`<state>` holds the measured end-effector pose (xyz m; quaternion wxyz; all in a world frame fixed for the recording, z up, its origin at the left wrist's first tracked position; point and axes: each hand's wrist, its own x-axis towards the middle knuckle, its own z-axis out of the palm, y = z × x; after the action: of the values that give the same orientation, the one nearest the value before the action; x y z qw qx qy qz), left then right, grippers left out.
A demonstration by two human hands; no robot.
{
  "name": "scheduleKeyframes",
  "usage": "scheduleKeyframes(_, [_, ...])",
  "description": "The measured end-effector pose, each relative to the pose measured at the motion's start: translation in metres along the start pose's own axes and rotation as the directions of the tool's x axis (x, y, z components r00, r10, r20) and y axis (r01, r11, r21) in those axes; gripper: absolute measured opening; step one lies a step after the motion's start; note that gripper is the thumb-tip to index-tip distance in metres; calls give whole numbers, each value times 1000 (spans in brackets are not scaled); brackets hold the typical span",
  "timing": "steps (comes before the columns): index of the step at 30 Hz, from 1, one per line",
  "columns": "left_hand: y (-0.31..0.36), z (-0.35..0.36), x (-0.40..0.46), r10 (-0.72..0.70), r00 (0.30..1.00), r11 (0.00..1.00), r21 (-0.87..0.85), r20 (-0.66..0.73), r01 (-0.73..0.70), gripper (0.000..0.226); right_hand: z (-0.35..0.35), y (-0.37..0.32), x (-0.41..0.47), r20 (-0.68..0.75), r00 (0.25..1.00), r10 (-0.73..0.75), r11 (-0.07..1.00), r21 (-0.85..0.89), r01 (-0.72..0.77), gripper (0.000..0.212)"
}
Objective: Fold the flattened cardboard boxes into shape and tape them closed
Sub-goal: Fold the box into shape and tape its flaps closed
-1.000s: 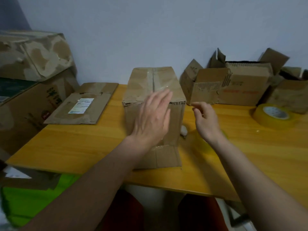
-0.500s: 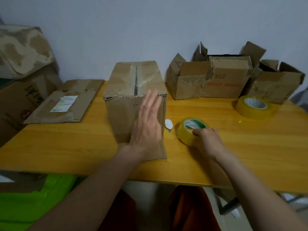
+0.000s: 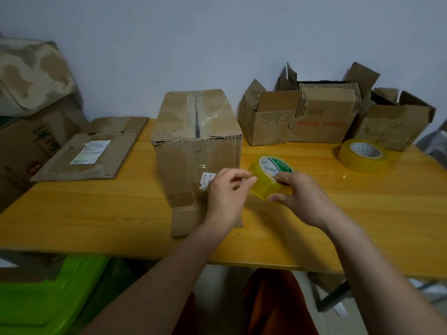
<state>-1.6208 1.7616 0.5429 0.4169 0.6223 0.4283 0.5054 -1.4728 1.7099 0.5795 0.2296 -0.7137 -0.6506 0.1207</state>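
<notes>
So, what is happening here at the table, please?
A person is taping up cardboard boxes. The right hand grips a tape roll just off the table, and the left hand pinches at its edge, probably to find the tape end. A folded box stands right behind the hands, its top seam already taped. A flat box lies to the left; a second roll and open boxes sit to the right.
</notes>
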Motion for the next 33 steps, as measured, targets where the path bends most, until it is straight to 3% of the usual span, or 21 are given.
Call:
scheduleKeyframes(5, [16,-8,2,158,974,987,57,-161,-151,18,-11,-9,-3,-90,991,-102,994,-59,97,53])
scheduleKeyframes(8, [28,-20,9,70,966,996,-31,-249,-80,18,-13,-15,-3,-312,905,-288,958,-87,274,73])
scheduleKeyframes(10, [37,-26,13,-79,971,972,-235,-227,24,14,-11,-18,2,-508,822,-256,932,96,349,79])
scheduleKeyframes(11, [40,-29,13,-131,973,945,-321,-192,64,12,-9,-20,5,-542,820,-185,889,264,375,76])
scheduleKeyframes(13, [45,-31,13,-168,979,904,-414,-119,105,11,-2,-29,12,-480,877,-34,716,600,356,60])
scheduleKeyframes(15, [48,-32,11,-162,981,906,-409,-103,107,11,4,-34,17,-436,899,44,595,734,327,44])
scheduleKeyframes(17, [47,-35,9,-148,979,933,-348,-142,90,11,3,-34,21,-473,880,39,621,702,350,37])
scheduleKeyframes(23, [43,-66,10,-160,960,941,-331,-232,77,11,-2,-18,27,-615,788,26,868,406,287,59])
scheduleKeyframes(27, [43,-70,11,-228,954,906,-402,-197,133,8,4,-26,29,-546,797,260,720,659,216,46])
scheduleKeyframes(29, [44,-72,9,-213,959,912,-391,-187,126,7,6,-26,30,-528,821,216,711,662,238,34])
scheduleKeyframes(33, [43,-77,6,-181,942,944,-320,-282,86,10,1,-24,26,-581,814,-10,839,438,322,39])
